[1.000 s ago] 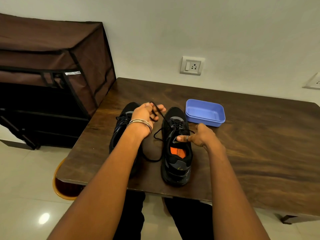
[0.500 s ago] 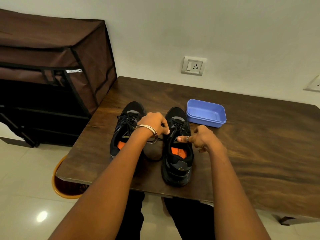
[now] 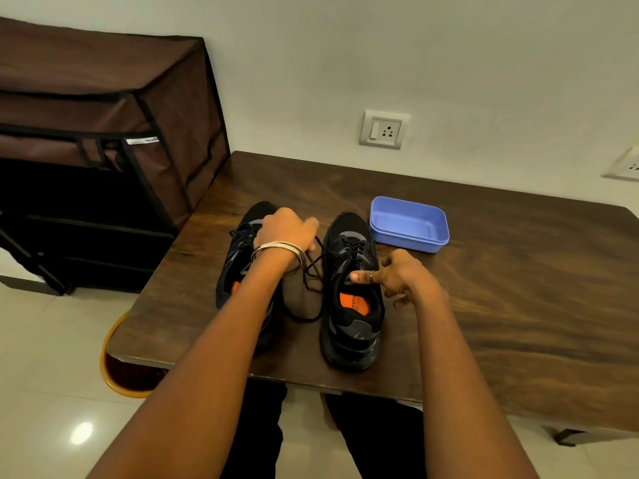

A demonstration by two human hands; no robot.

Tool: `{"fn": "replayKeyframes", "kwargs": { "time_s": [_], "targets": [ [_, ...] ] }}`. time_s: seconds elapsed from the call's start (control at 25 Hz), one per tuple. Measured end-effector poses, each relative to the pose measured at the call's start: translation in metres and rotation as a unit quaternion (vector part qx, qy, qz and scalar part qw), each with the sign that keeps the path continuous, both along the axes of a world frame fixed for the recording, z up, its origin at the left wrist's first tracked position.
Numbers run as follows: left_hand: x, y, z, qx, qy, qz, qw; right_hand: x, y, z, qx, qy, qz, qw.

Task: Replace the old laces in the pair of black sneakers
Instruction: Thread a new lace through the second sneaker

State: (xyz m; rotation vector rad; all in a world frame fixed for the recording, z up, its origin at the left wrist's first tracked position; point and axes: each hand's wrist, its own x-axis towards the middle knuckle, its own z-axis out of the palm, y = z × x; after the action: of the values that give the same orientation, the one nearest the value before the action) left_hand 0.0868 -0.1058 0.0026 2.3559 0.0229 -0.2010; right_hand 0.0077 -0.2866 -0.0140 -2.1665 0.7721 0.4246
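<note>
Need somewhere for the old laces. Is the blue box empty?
Empty: the blue box shows only its bare blue floor.
</note>
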Motion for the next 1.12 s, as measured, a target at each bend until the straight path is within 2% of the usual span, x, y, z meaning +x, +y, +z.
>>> {"fn": "replayKeyframes", "kwargs": {
  "time_s": [0.08, 0.12, 0.24, 0.32, 0.48, 0.6, 0.68, 0.76, 0.84, 0.92, 0.96, 1.04, 1.12],
  "targets": [
    [-0.006, -0.005, -0.004, 0.184, -0.007, -0.08, 0.98, 0.0, 0.0, 0.001, 0.001, 0.002, 0.001, 1.0],
    [-0.009, -0.009, -0.006, 0.233, -0.02, -0.1, 0.967, 0.001, 0.0, 0.002, 0.0, 0.004, 0.004, 1.0],
    [-0.006, -0.02, -0.015, 0.247, -0.075, -0.129, 0.957, 0.0, 0.001, 0.003, 0.0, 0.003, 0.007, 1.0],
    [0.003, -0.024, -0.024, 0.218, -0.072, -0.16, 0.96, 0.0, 0.001, 0.003, -0.002, -0.001, 0.011, 1.0],
    [0.005, -0.024, -0.035, 0.187, -0.009, -0.223, 0.957, -0.001, 0.001, 0.005, -0.002, -0.006, 0.013, 1.0],
    [0.008, -0.018, -0.039, 0.129, 0.002, -0.175, 0.976, -0.003, 0.004, 0.011, 0.003, -0.006, 0.021, 1.0],
    [0.009, -0.012, -0.03, 0.013, -0.015, -0.094, 0.995, -0.006, 0.002, 0.017, 0.003, -0.013, 0.041, 0.999],
    [0.007, -0.009, -0.013, -0.177, -0.007, -0.025, 0.984, -0.007, -0.004, 0.021, -0.003, -0.043, 0.049, 0.998],
    [0.0, -0.01, 0.008, -0.379, 0.058, 0.027, 0.923, -0.004, -0.007, 0.024, 0.023, -0.149, -0.007, 0.989],
    [-0.006, -0.015, 0.025, -0.542, 0.156, 0.032, 0.825, -0.001, 0.001, 0.034, 0.124, -0.246, -0.083, 0.958],
    [-0.008, -0.018, 0.03, -0.603, 0.201, 0.01, 0.772, 0.001, 0.008, 0.04, 0.187, -0.263, -0.096, 0.942],
    [-0.013, -0.024, 0.037, -0.673, 0.258, -0.033, 0.692, 0.004, 0.022, 0.051, 0.306, -0.259, -0.085, 0.912],
    [-0.013, -0.025, 0.038, -0.708, 0.278, -0.04, 0.648, 0.005, 0.029, 0.057, 0.344, -0.239, -0.059, 0.906]
  ]
}}
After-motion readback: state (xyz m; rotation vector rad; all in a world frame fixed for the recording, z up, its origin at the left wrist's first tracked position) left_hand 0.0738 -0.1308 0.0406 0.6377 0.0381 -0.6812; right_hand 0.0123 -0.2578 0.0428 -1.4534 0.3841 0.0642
